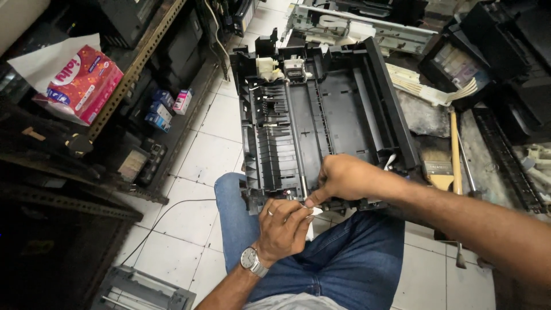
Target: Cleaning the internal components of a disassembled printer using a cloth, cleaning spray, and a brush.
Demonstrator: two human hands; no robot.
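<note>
Left hand (281,225) and right hand (338,179) pinch one white part (314,211) at one printer chassis (321,115).

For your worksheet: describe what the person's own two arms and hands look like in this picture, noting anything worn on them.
Both forearms are bare, with no sleeves showing. The left hand has a ring on one finger and a silver metal-band wristwatch with a pale round dial on the wrist. The right hand shows nothing worn: no glove, ring or watch is visible.

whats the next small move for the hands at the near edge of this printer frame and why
Probably wipe along the metal roller shaft: both the left hand and right hand pinch a small white piece at the black frame edge, right by the shaft's near end.
</note>
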